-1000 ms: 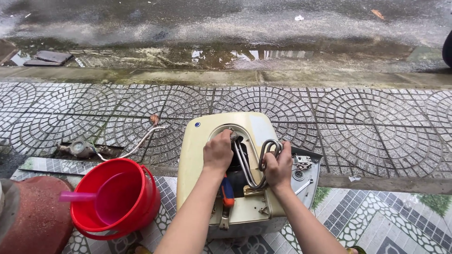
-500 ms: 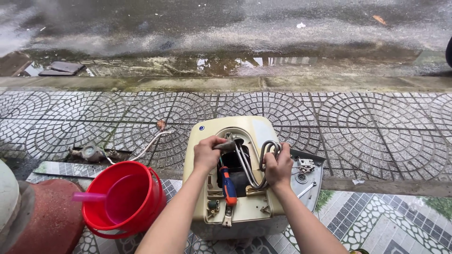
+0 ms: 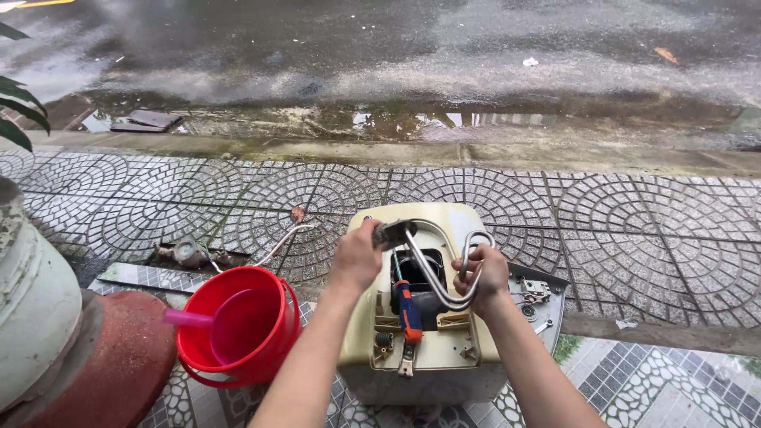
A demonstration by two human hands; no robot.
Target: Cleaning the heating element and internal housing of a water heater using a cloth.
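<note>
A cream water heater tank [image 3: 440, 361] stands on the paving with its round opening [image 3: 418, 271] facing up. My left hand [image 3: 357, 255] grips the flange end of a bent metal heating element [image 3: 432, 269] lifted above the opening. Around the element's looped tubes on the right side, my right hand [image 3: 482, 273] is closed. An orange and blue screwdriver [image 3: 408, 315] lies on the tank's face just below the opening.
A red bucket [image 3: 238, 333] with a pink ladle [image 3: 202, 321] stands left of the tank. A reddish round base [image 3: 111, 364] with a pale post sits far left. A grey cover plate [image 3: 543, 297] with small parts lies behind the tank on the right. Beyond the patterned paving runs a wet road.
Both hands have drawn the heating element up and out of the tank's opening; one second ago they were down at the opening. The view has shifted slightly.
</note>
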